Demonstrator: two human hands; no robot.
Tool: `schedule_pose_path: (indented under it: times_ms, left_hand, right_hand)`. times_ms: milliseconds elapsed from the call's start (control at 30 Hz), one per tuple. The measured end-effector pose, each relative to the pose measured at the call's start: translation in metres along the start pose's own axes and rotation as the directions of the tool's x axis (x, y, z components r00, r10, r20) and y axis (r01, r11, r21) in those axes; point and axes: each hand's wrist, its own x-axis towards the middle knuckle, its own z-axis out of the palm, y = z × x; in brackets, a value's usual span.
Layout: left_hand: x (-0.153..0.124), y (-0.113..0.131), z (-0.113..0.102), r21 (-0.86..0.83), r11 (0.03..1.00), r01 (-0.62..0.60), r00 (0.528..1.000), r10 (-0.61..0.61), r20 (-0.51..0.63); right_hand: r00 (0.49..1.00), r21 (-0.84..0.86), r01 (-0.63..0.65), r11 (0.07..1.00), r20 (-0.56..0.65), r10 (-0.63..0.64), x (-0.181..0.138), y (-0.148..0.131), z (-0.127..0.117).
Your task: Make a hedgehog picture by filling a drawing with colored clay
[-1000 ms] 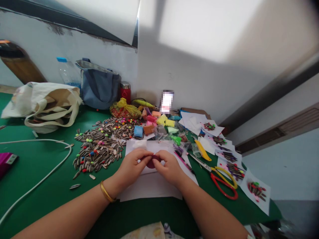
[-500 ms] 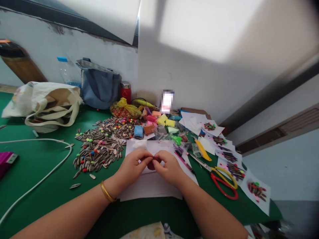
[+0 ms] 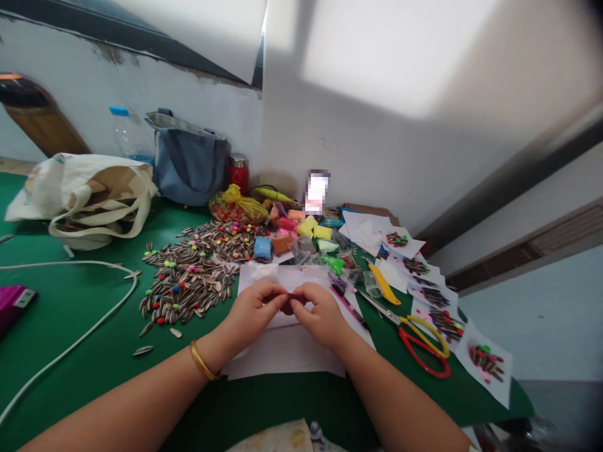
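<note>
Between my fingertips is a small flattened piece of dark red modelling clay (image 3: 293, 300), partly hidden by the thumbs. My left hand (image 3: 257, 316) pinches its left side, and my right hand (image 3: 320, 316) pinches its right side. Both hands are over white paper (image 3: 287, 355) on the green table. A white lump (image 3: 264, 272) lies on the paper just beyond my left hand. Pens (image 3: 349, 306) rest beside my right hand. To the left spreads a heap of striped sunflower seeds (image 3: 188, 292) mixed with small coloured pieces.
Scissors (image 3: 409, 333) and a yellow cutter (image 3: 385, 285) lie to the right, near several seed-decorated papers (image 3: 485, 364). Coloured clay packs (image 3: 262, 248) sit behind the paper, before a phone (image 3: 316, 193). Bags (image 3: 191, 163) and a white cable (image 3: 94, 326) are at left.
The dark red clay has tilted between my fingers, showing more of its edge and less of its round face. Both hands stay in nearly the same place.
</note>
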Motion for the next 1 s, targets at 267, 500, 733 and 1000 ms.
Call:
schedule_pose_path:
  times_ms: [267,500,733,1000]
  left_hand:
    - [-0.0007,-0.0030,0.0006,0.063,0.998,-0.015,1.000,0.016,-0.023]
    - [-0.0019,-0.0020,0.0011,0.076,0.996,-0.054,0.998,0.057,-0.037]
    - [-0.0008,-0.0008,0.0019,-0.051,0.998,0.028,0.998,-0.031,-0.059]
    - [-0.0004,0.0024,0.0019,-0.113,0.993,0.041,0.998,-0.046,-0.044]
  right_hand:
    - [0.999,-0.035,0.003,0.999,0.053,-0.001,-0.0002,-0.0029,-0.0006]
    - [0.997,-0.042,0.002,0.999,0.074,0.002,0.0000,-0.0041,0.0006]
    - [0.998,-0.025,-0.031,0.999,0.053,0.032,0.0000,-0.0035,0.0001]
    - [0.999,-0.008,-0.020,1.000,0.050,0.020,-0.0008,-0.0039,-0.0001]
